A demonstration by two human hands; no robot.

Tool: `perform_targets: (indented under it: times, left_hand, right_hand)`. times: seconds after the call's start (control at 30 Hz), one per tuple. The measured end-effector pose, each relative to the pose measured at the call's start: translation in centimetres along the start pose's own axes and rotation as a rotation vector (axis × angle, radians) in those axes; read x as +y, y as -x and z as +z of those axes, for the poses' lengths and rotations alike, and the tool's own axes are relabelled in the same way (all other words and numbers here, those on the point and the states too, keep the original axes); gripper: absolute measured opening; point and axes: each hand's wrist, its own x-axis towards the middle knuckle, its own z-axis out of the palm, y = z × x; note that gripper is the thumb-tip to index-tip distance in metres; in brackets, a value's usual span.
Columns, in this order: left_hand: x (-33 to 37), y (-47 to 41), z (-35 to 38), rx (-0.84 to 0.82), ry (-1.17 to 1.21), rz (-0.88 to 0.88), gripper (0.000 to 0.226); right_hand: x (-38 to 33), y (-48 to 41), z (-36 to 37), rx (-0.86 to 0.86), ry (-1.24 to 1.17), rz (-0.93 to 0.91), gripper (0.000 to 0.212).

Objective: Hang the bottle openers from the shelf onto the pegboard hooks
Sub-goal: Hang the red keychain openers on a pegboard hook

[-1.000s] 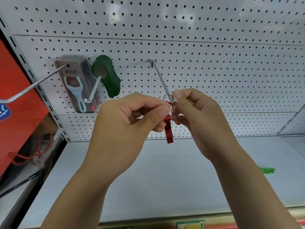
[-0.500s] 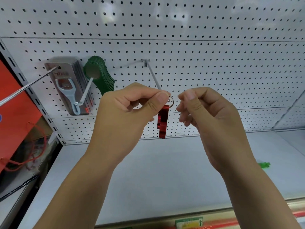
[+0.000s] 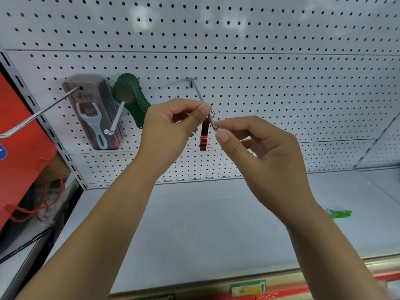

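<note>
Right hand (image 3: 266, 152) had moved back in since the earlier frame, grip pinching the tip of the hook (image 3: 200, 97). Left hand (image 3: 171, 128) grip pinched the ring of the red bottle opener (image 3: 204, 137), mid-frame. Probably best to steady the hook and slide the ring further back.

Both forearms rise from the bottom of the frame and meet near its centre. The left hand (image 3: 171, 131) has curled fingers; its thumb and forefinger pinch the top of the red bottle opener (image 3: 203, 137). The right hand (image 3: 268, 161), just to its right, pinches the tip of the hook (image 3: 198, 92).
</note>
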Motion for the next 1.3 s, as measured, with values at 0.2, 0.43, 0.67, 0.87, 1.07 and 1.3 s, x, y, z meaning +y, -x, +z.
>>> perform_targets:
  times: [0.2, 0.43, 0.67, 0.87, 1.07, 1.3]
  left_hand:
    - [-1.8, -4.2, -0.5, -0.024, -0.101, 0.013, 0.005]
    - [-4.5, -9.5, -0.9, -0.061, -0.185, 0.040, 0.010]
    - [-6.2, -13.0, -0.5, -0.041, -0.241, 0.021, 0.011]
    - [-6.4, -14.2, -0.6, -0.059, -0.280, 0.024, 0.011]
    - [-7.1, -15.0, -0.7, -0.060, -0.281, 0.026, 0.011]
    - [-7.4, -15.3, -1.0, -0.094, -0.330, 0.045, 0.018]
  right_hand:
    - [0.0, 0.0, 0.0, 0.000, 0.084, -0.034, 0.012]
    - [-0.2, 0.3, 0.1, 0.016, 0.203, -0.100, 0.011]
    - [-0.5, 0.4, 0.0, 0.005, 0.224, -0.071, 0.012]
    - [-0.5, 0.5, -0.2, -0.005, 0.248, -0.060, 0.015]
    - [-0.5, 0.8, -0.2, -0.021, 0.248, -0.045, 0.017]
    - [-0.6, 0.9, -0.3, -0.028, 0.263, -0.043, 0.017]
